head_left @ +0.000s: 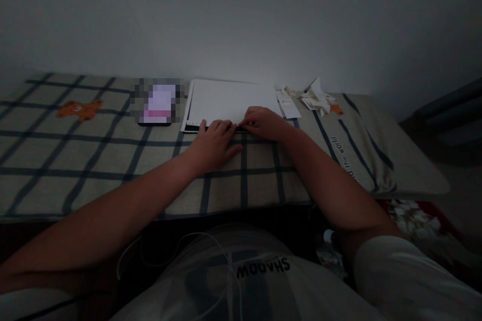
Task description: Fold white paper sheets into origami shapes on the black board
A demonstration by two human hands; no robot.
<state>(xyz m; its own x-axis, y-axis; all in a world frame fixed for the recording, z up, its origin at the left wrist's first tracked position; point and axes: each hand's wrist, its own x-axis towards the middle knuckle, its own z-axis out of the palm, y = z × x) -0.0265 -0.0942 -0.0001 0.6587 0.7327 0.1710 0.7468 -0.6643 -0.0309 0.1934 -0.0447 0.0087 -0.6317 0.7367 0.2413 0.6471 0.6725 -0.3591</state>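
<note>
A notebook or stack of white paper point(233, 98) lies on the checked cloth near the wall, with a toothed, torn-looking near edge and a dark strip under it. My left hand point(214, 144) rests palm down at that near edge, fingertips on it, fingers apart and thumb out to the right. Close beside those fingertips, my right hand point(263, 123) is closed in a pinch at the same edge. Whatever sits between its fingertips is too small to make out. To the right lie a printed paper slip point(289, 105) and a pile of torn paper scraps point(317, 98).
A phone point(160, 103) with a lit, blurred screen is left of the paper on the checked tablecloth point(113, 155). Below the table's right edge are a plastic bottle point(329, 251) and a red bin holding crumpled paper point(414, 218). A white cable point(192, 234) hangs across my shirt.
</note>
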